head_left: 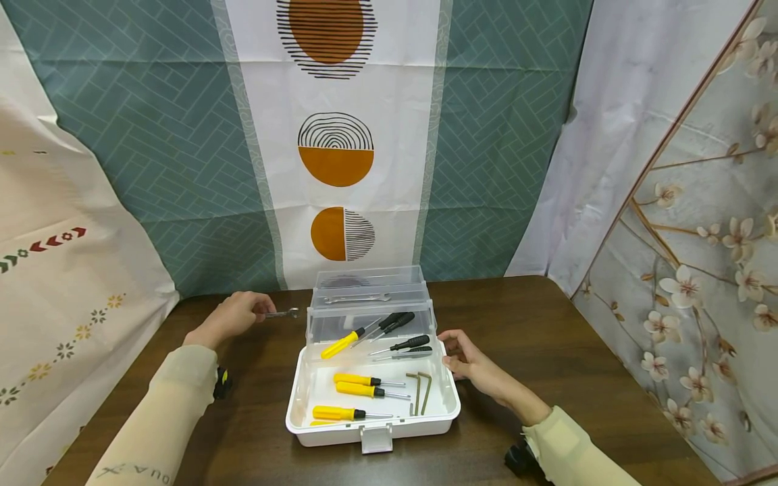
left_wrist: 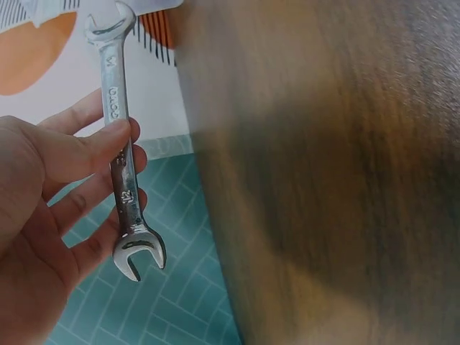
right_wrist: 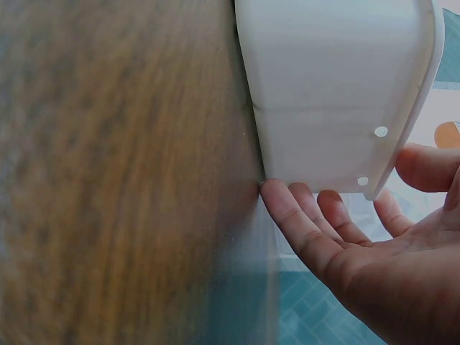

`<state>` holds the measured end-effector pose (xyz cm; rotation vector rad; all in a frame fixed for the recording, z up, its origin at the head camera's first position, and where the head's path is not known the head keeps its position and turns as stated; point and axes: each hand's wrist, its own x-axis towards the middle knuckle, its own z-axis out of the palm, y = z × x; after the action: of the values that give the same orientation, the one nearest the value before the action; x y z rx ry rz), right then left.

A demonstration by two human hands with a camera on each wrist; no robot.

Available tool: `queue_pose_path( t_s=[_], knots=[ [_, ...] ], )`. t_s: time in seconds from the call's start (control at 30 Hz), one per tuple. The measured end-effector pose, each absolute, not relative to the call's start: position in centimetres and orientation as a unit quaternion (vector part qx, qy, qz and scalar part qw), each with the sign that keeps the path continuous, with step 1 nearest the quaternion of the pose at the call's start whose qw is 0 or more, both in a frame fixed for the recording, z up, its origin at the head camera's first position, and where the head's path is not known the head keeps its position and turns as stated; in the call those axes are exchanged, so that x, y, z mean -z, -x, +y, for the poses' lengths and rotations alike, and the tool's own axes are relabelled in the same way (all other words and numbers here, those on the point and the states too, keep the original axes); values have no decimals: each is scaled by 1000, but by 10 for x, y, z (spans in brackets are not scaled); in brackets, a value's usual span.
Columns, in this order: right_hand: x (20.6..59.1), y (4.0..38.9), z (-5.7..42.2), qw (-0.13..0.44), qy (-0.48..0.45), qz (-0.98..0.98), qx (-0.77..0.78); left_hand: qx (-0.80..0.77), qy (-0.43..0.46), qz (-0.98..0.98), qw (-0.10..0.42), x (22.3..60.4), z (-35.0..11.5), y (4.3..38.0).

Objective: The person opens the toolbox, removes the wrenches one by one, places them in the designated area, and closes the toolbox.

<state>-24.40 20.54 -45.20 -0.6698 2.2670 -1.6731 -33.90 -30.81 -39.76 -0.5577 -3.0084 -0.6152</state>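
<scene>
Head view looks forward and down over the table, wrist views are way closer and sideways-on, left sharing the wrench with it, right the white box.

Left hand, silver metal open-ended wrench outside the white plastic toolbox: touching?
Touching. Left wrist view shows the left hand pinching the silver metal wrench, thumb across its shank.
</scene>
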Motion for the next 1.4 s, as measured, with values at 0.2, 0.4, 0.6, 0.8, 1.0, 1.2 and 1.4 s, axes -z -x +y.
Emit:
queue_pose_path(
  t_s=[0.2,0.4,0.6,0.8,1.0,1.2,1.4],
  knots=[
    [452,244,206,125,230,777,572,196,180,-964,11,401,-308,335],
    [452,244,205,126,230,776,573,205,179,-962,-5,409,-311,334],
    [451,243,204,126,225,778,573,206,176,-963,-15,420,-315,333],
    [451,244,204,126,224,780,570,203,177,-963,-20,429,-320,332],
    [453,244,204,128,215,787,563,208,169,-963,-25,436,-321,331],
    [453,244,205,127,215,788,563,211,174,-962,-22,439,-320,332],
    [452,244,204,126,221,784,566,212,173,-962,-19,440,-319,333]
  ],
)
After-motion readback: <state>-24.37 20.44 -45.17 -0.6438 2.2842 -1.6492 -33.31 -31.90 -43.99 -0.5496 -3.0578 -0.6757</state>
